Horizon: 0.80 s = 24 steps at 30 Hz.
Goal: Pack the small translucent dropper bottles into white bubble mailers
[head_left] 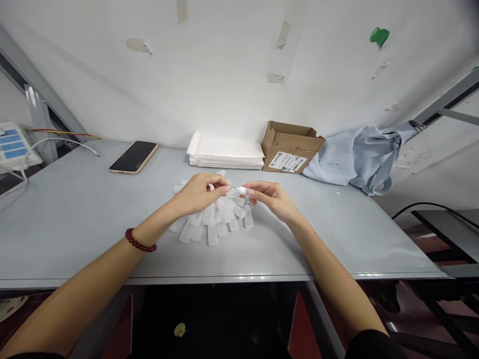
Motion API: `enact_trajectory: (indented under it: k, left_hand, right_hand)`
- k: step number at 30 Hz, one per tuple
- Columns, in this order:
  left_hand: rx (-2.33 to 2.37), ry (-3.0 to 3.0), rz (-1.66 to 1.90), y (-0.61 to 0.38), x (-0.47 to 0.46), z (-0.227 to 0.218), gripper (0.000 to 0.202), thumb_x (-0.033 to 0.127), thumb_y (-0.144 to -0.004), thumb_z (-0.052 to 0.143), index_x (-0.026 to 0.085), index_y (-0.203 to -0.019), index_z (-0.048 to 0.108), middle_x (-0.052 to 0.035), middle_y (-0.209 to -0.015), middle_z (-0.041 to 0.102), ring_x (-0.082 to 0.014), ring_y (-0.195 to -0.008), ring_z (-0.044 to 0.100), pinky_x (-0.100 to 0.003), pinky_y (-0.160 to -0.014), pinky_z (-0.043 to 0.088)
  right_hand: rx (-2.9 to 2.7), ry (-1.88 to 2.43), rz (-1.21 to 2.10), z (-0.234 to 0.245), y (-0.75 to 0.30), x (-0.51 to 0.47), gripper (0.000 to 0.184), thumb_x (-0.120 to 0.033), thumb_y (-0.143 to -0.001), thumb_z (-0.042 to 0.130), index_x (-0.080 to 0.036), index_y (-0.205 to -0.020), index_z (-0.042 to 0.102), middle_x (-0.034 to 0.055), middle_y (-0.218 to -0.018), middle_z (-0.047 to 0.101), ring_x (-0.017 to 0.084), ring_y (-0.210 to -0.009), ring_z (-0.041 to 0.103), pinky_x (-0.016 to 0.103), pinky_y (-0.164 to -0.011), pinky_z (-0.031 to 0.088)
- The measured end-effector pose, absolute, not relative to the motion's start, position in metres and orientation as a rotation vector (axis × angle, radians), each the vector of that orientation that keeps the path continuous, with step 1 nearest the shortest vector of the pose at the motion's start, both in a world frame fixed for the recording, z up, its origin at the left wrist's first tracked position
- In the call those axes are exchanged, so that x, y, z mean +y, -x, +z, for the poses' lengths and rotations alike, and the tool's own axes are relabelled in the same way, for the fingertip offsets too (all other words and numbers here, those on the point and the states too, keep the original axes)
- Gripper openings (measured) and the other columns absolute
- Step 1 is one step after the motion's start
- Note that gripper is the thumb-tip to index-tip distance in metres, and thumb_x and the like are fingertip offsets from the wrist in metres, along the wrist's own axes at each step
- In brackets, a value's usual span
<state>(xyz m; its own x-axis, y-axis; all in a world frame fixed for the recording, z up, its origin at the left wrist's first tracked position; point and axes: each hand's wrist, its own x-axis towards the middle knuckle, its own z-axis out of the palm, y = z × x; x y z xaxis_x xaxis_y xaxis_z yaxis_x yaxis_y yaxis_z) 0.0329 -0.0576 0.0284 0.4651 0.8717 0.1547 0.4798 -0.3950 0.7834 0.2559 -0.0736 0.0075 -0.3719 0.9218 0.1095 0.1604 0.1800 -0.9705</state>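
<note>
My left hand (200, 192) and my right hand (267, 197) meet above a pile of small translucent white plastic tubes (215, 222) on the grey table (75, 214). The right hand pinches a small white cap-like piece (243, 190) between thumb and fingers. A thin dark pin-like part runs from that piece to my left fingertips, which pinch its other end. Both hands hover just over the pile. A dark red bead bracelet (140, 241) sits on my left wrist.
A phone (133, 156) lies face up at the back left. A stack of white trays (225, 152) and an open cardboard box (290, 148) stand against the wall, with a pale blue cloth bag (361, 154) to their right. A device with blue buttons (14, 144) and cables sits far left.
</note>
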Motion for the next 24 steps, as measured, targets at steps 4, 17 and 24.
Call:
enact_trajectory:
  k: [4, 17, 24]
  left_hand:
    - [1.125, -2.042, 0.745, -0.0333, -0.0577, 0.0294, 0.023, 0.034, -0.084, 0.053, 0.018, -0.082, 0.069, -0.0006, -0.077, 0.068, -0.0131, -0.067, 0.054, -0.025, -0.061, 0.038]
    - [1.112, -2.067, 0.753, -0.0328, -0.0573, 0.0285, 0.025, 0.036, -0.084, 0.052, 0.018, -0.082, 0.069, -0.0014, -0.078, 0.069, -0.0142, -0.069, 0.057, -0.025, -0.061, 0.039]
    - [1.096, -2.065, 0.749, -0.0333, -0.0570, 0.0278, 0.024, 0.036, -0.084, 0.052, 0.018, -0.081, 0.069, -0.0015, -0.081, 0.069, -0.0141, -0.070, 0.056, -0.025, -0.062, 0.040]
  right_hand:
    - [-1.699, 1.052, 1.248, 0.0077, -0.2561, -0.0737, 0.030, -0.041, -0.081, 0.061, -0.019, -0.100, 0.070, 0.0033, -0.084, 0.065, 0.011, -0.065, 0.051, 0.028, -0.068, 0.046]
    - [-1.716, 1.059, 1.233, 0.0075, -0.2569, -0.0735, 0.032, -0.043, -0.082, 0.061, -0.019, -0.100, 0.070, 0.0036, -0.082, 0.065, 0.011, -0.066, 0.051, 0.028, -0.068, 0.045]
    - [-1.720, 1.063, 1.226, 0.0083, -0.2563, -0.0739, 0.031, -0.043, -0.082, 0.060, -0.019, -0.100, 0.070, 0.0026, -0.079, 0.064, 0.011, -0.065, 0.050, 0.028, -0.066, 0.044]
